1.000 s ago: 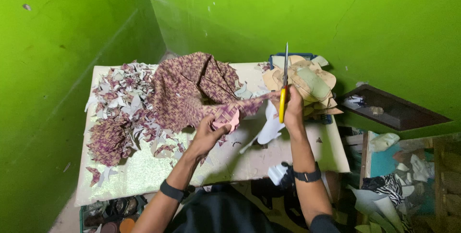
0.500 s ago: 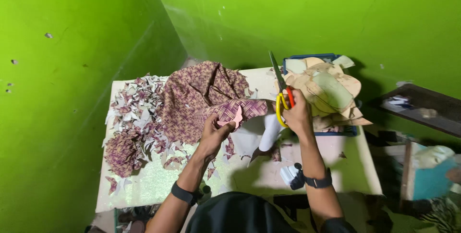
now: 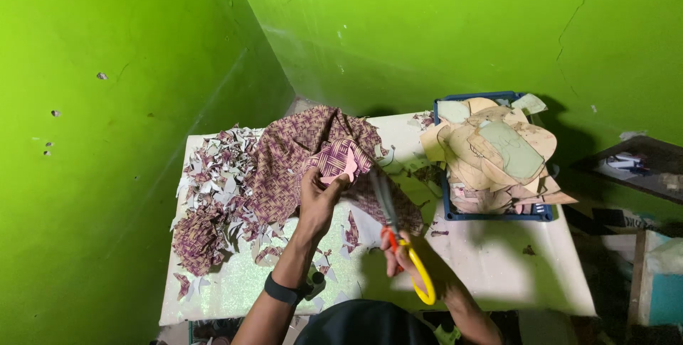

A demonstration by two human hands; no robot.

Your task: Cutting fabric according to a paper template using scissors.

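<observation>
Green walls are meeting in a corner behind a white tabletop (image 3: 498, 274). At its 2 o'clock, a blue tray (image 3: 447, 206) is holding a heaped stack of tan and pale green paper templates (image 3: 498, 149). The left hand (image 3: 320, 199), grip clamped, is pinching woven-print fabric (image 3: 299, 153) with a pink cutout near centre. The right hand (image 3: 413, 263), grip closed through yellow-handled scissors (image 3: 398, 235), is pointing them toward 11 o'clock. Fabric scraps (image 3: 213, 195) are lying at 9 o'clock.

No packages, labels, signs or screens can be made out here. The nearest thing to one is a blue crate (image 3: 445, 203) at the right of the surface (image 3: 498, 274), piled with tan cut-outs (image 3: 491, 149).
</observation>
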